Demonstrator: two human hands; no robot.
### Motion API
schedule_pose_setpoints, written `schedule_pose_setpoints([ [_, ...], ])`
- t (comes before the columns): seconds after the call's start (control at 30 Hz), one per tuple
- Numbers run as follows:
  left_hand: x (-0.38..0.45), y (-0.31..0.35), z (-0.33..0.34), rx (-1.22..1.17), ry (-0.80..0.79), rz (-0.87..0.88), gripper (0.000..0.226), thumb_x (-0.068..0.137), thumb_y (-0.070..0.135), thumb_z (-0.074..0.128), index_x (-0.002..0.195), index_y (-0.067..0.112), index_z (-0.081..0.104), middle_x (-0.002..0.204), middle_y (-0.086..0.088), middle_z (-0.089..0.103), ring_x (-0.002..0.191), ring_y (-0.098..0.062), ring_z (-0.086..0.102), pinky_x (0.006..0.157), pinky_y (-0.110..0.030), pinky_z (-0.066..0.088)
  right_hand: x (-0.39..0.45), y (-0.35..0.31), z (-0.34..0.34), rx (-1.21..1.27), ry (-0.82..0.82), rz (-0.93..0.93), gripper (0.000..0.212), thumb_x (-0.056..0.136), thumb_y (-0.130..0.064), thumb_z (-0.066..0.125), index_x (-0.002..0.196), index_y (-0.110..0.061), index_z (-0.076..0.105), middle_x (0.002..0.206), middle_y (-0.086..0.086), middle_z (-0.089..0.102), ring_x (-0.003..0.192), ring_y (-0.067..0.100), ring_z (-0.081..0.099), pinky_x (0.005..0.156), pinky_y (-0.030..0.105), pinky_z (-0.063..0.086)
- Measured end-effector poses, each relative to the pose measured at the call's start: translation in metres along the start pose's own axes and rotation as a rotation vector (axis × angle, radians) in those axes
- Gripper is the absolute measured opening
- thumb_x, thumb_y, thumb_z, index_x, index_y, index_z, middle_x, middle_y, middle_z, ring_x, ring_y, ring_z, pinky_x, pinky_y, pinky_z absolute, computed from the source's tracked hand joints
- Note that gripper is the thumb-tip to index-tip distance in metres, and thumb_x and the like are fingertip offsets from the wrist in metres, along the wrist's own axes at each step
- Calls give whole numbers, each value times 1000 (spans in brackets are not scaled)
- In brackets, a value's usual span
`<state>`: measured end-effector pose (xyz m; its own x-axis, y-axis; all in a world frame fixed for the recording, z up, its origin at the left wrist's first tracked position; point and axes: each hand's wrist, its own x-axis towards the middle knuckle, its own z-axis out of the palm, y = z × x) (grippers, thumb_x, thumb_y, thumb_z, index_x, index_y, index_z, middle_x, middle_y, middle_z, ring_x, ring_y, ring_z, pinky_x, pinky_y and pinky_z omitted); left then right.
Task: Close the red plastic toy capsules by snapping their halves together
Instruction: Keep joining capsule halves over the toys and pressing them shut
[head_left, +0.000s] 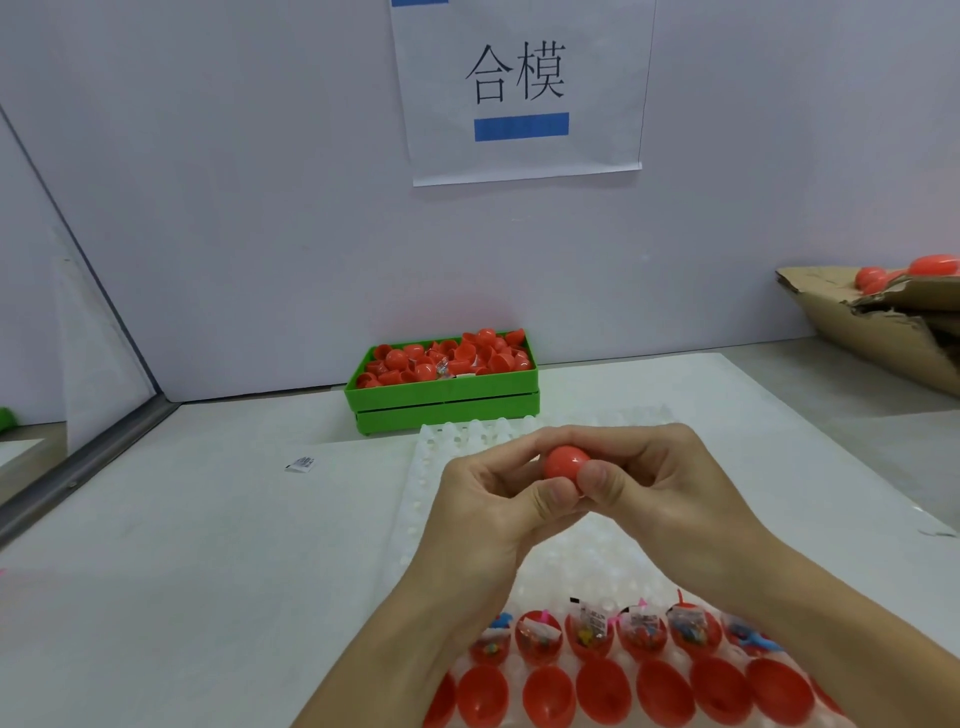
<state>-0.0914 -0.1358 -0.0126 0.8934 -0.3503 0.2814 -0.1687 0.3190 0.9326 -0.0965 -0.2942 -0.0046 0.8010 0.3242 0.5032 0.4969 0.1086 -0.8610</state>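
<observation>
Both hands, left hand (488, 499) and right hand (654, 483), pinch one red capsule (566, 461), its rounded end up; long axis mostly hidden

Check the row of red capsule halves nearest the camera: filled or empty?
Empty. The nearest row of halves shows only bare red insides, while the row behind holds small wrapped toys. Both hands are busy with another capsule.

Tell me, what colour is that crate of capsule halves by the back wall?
Bright green: the crate shows clearly in the head view.
</observation>
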Motion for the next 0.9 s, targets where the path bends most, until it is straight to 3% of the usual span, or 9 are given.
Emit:
schedule_pose_setpoints([
  [0.1, -2, -2, 1, 56, 27, 20, 35, 73, 30, 77, 107, 21, 77, 108, -14, 74, 104, -32, 70, 90, -36, 56, 0, 4, 0, 40, 7, 10, 28, 86, -25, 60, 109, -17, 74, 102, 8, 77, 102, 25, 72, 93, 37, 56],
  [0.23, -2, -5, 1, 93, 46, 39, 30, 76, 23, 75, 106, 23, 77, 105, -12, 75, 102, -31, 71, 88, -35, 57, 0, 5, 2, 89, 10, 16, 37, 83, -43, 69, 109, -16, 75, 102, 9, 77, 102, 28, 72, 91, 39, 57],
  [0.37, -2, -4, 0, 107, 44, 42, 37, 73, 28, 76, 109, 20, 76, 107, -12, 75, 105, -31, 70, 90, -37, 56, 1, 5, 1, 74, 39, -3, 27, 82, -28, 67, 105, -18, 76, 99, 8, 77, 98, 26, 73, 87, 35, 59],
  [0.6, -1, -2, 0, 96, 2, 9, 42, 81, 22, 73, 122, 12, 68, 116, -15, 71, 113, -31, 66, 99, -42, 52, 4, -5, -11, 66, -62, 27, 30, 81, -27, 68, 110, -19, 76, 106, 5, 76, 105, 22, 71, 87, 25, 55],
  [0.73, 0, 0, 3, 4, -8, 0, 39, 77, 26, 75, 114, 17, 72, 114, -15, 72, 111, -28, 67, 92, -32, 55, 3, -1, -15, 48, -58, 65, 35, 88, -23, 65, 120, -9, 70, 114, 10, 74, 112, 26, 68, 95, 31, 54],
  [0.83, 1, 0, 4, -121, 58, -49, 48, 74, 27, 76, 119, 14, 70, 112, -19, 70, 104, -29, 70, 88, -37, 57, 3, -1, -18, 70, -43, 102, 35, 89, -16, 62, 123, -11, 67, 117, 9, 72, 114, 26, 67, 99, 36, 53],
  [0.9, 2, 0, 3, -152, 89, -56, 44, 80, 25, 72, 122, 12, 66, 111, -19, 70, 102, -29, 70, 86, -39, 58, 3, -4, -20, 3, -40, 94, 34, 90, -2, 59, 121, -15, 67, 115, 3, 74, 110, 20, 69, 94, 26, 53],
])
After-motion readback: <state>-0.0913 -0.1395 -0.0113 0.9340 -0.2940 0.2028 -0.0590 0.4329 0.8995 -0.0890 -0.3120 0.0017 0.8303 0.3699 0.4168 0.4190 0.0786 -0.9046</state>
